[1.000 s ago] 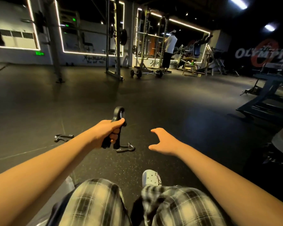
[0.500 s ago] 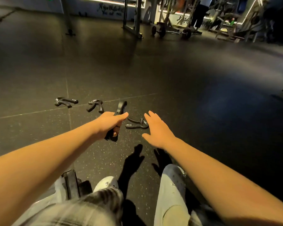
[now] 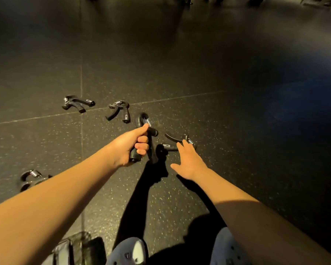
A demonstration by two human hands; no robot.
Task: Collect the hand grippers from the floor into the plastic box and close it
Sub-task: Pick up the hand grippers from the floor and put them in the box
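We saw the left hand [image 3: 131, 145] clamped round one handle of a black hand gripper [image 3: 151, 148]. Its thumb lay along the top beside the coil spring, and the tool was lifted off the speckled rubber floor [image 3: 237, 150] with its looped end pointing away from the person. The right hand [image 3: 189, 161] was spread flat, its fingers straight and parted, reaching over a second gripper [image 3: 172, 138] that lay on the floor just to the right of the held one. The fingertips overlapped that gripper's handles, but we could not tell whether they touched it. The two hands were near each other and apart.

A third gripper [image 3: 120, 111] lay just beyond the left hand, on the floor seam that ran across the view. A fourth gripper [image 3: 77, 104] lay to its left, where that seam met a second seam running away from the person. A fifth gripper [image 3: 30, 177] sat on the floor near the left side of the view, partly hidden behind the left forearm.

At the bottom, left of a pair of pale perforated shoes [image 3: 131, 252], we made out part of the clear plastic box [image 3: 73, 249]. We could not tell how its lid stood, and what it held was too dim to read. Dark shadows of both arms fell on the floor between the hands and the shoes.
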